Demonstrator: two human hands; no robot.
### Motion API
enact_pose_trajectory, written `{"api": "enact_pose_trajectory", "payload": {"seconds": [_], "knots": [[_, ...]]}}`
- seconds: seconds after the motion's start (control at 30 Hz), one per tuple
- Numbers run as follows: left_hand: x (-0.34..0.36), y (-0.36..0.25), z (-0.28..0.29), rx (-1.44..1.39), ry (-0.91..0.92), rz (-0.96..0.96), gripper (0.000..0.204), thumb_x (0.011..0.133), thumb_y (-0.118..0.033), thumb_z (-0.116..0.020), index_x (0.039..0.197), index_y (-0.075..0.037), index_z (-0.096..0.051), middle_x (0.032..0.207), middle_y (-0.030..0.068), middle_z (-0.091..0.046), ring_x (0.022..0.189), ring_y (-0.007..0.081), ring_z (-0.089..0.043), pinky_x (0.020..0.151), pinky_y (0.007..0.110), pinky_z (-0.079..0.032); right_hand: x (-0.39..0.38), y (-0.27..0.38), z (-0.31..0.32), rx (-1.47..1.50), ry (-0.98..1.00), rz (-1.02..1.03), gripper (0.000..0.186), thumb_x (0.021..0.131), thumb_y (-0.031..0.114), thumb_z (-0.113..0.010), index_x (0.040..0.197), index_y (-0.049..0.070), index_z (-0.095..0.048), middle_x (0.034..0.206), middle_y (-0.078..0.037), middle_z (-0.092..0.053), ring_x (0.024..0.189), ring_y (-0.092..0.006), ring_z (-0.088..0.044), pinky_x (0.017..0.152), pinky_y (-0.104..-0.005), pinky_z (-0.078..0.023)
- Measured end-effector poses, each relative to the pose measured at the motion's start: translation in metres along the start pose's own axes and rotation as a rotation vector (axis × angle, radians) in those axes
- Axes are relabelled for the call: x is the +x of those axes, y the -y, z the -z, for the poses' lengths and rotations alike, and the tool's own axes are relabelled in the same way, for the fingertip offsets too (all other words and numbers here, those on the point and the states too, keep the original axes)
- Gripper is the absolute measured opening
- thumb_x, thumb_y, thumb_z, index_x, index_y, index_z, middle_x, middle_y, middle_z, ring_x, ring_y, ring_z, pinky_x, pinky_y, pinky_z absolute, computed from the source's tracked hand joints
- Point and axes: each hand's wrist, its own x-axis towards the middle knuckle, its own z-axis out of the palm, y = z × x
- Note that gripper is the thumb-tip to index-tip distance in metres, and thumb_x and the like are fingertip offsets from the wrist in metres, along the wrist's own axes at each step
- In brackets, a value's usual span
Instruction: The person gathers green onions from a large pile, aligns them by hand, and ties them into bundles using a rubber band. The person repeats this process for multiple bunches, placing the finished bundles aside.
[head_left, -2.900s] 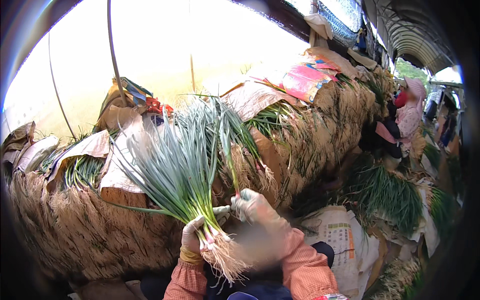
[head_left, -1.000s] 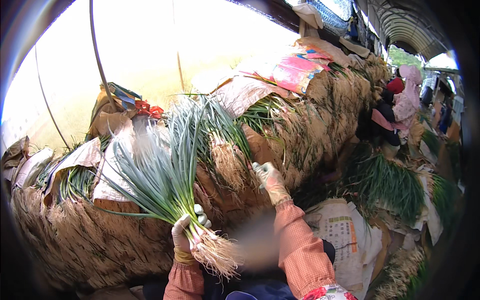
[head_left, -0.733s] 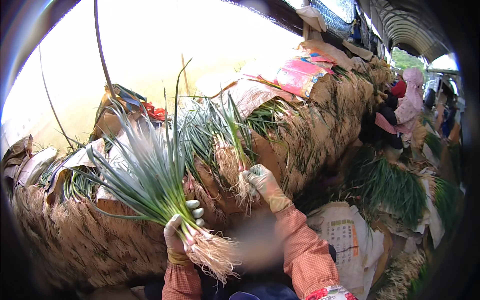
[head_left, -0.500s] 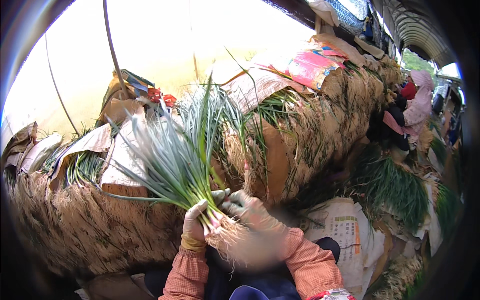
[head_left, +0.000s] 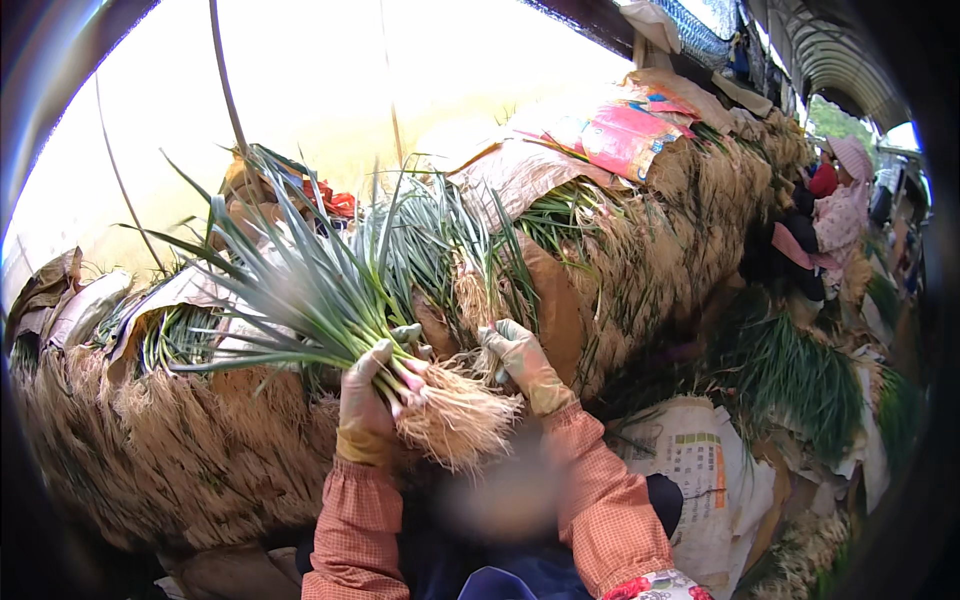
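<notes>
A bunch of spring onions [head_left: 345,300] slants up and left from my gloved left hand [head_left: 368,395], which is closed around the pale stems just above the bulbs. Its tangled, straw-coloured roots [head_left: 462,412] fan out to the right, below my other hand. My gloved right hand [head_left: 525,362] is closed, fingertips pinched at the hanging roots of a spring onion [head_left: 470,285] on the pile's near side. The exact grip is partly hidden by the fingers.
A long stack of spring onions [head_left: 660,250], roots outward, runs from left to far right, covered by sacks [head_left: 630,140]. More green onions [head_left: 785,375] lie right, beside a printed white sack [head_left: 690,475]. Another person [head_left: 840,215] sits at far right.
My right hand has moved up and away from the bunch to the pile's hanging roots. The bunch in my left hand has tipped further left, showing more of its roots.
</notes>
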Motion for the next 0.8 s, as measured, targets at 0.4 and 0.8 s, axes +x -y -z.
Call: {"api": "enact_pose_trajectory", "payload": {"seconds": [0.4, 0.8], "knots": [[-0.044, -0.014, 0.063, 0.092, 0.040, 0.030, 0.043, 0.087, -0.015, -0.057, 0.118, 0.015, -0.056, 0.121, 0.0272, -0.060, 0.119, 0.0362, -0.057, 0.105, 0.047, -0.047, -0.059, -0.027, -0.066, -0.315, 0.295, 0.711, 0.016, 0.089, 0.017, -0.071, 0.092, 0.003, -0.064, 0.070, -0.007, -0.059, 0.063, -0.0111, -0.055, 0.059, -0.0287, -0.049], [-0.038, -0.008, 0.058, -0.104, -0.030, 0.054, 0.035, 0.088, -0.012, -0.061, 0.114, 0.010, -0.056, 0.103, 0.0205, -0.067, 0.089, 0.0270, -0.070, 0.084, 0.041, -0.059, 0.018, -0.137, -0.083, -0.802, 0.161, -0.064, 0.061, 0.084, 0.045, -0.064, 0.127, 0.002, -0.055, 0.104, -0.025, -0.067, 0.101, -0.0397, -0.064, 0.087, -0.0464, -0.049]]}}
